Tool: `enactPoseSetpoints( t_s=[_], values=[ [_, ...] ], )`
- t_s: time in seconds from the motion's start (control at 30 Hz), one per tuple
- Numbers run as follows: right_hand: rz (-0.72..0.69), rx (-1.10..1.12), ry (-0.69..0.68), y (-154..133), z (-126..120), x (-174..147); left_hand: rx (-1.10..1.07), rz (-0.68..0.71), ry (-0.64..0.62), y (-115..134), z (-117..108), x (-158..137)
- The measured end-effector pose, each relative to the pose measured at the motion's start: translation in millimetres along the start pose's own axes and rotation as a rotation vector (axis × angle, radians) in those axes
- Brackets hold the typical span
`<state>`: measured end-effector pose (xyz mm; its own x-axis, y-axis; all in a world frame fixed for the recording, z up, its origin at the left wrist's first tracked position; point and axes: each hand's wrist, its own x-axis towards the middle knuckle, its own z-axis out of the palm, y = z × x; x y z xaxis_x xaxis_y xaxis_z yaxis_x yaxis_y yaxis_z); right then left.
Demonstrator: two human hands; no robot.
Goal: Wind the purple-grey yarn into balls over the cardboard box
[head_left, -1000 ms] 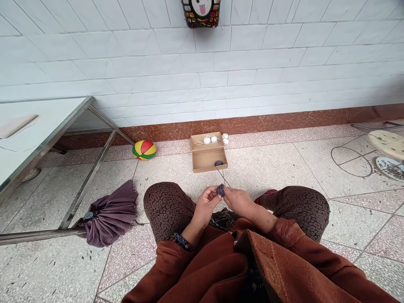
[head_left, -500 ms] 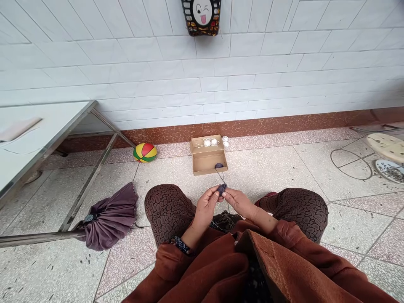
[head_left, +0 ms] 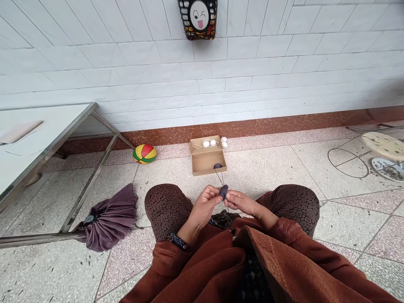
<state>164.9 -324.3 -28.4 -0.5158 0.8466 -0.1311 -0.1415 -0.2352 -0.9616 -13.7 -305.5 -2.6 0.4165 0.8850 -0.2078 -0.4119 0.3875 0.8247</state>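
Observation:
A small dark purple-grey ball of yarn [head_left: 224, 192] is held between my two hands, above the floor and between my knees. My left hand [head_left: 206, 203] pinches it from the left with thumb and fingers. From the right, the fingertips of my right hand [head_left: 242, 202] close on it too. Dark strands run from the yarn towards an open cardboard box [head_left: 202, 171] on the floor. Inside the box, at its right side, lies another dark yarn ball [head_left: 218, 166]. White yarn balls [head_left: 209, 143] rest in the raised lid, with more white balls [head_left: 224, 142] beside it.
A colourful ball [head_left: 144, 154] lies by the wall, left of the box. A folded purple umbrella [head_left: 109, 221] is near the metal-framed table [head_left: 47, 134]. To the right are a round stool [head_left: 383, 145] and a white dish [head_left: 388, 169]. A black basket [head_left: 198, 31] hangs above.
My hands have turned the yarn ball slightly, and more of it shows now. The right fingers have shifted lower on it. The view has moved a little.

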Motion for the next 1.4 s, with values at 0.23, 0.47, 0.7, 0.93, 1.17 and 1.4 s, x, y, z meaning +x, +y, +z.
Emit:
enactPoseSetpoints(
  t_s=[0.23,0.47,0.7,0.93,1.17,1.4],
  values=[
    [-0.007,0.054,0.037,4.3,15.8,6.9,0.004,0.090,0.039,0.7,-3.1,0.1],
    [-0.155,-0.724,0.162,-12.7,21.9,0.6,0.032,0.152,0.221,-0.9,-3.2,3.5],
    [-0.348,-1.202,0.104,-26.9,26.2,-4.7,0.041,0.204,0.315,-1.2,-2.1,3.6],
    [-0.538,-1.285,0.060,-68.0,18.6,-10.3,0.095,0.178,0.246,-1.7,3.6,1.9],
    [-0.501,-1.143,0.297,-76.9,-14.5,12.2,0.092,0.105,0.068,11.0,19.1,-14.7],
    [-0.419,-0.883,0.403,-36.3,-10.7,24.8,-0.005,0.059,0.006,28.1,26.3,-4.9]
  ],
)
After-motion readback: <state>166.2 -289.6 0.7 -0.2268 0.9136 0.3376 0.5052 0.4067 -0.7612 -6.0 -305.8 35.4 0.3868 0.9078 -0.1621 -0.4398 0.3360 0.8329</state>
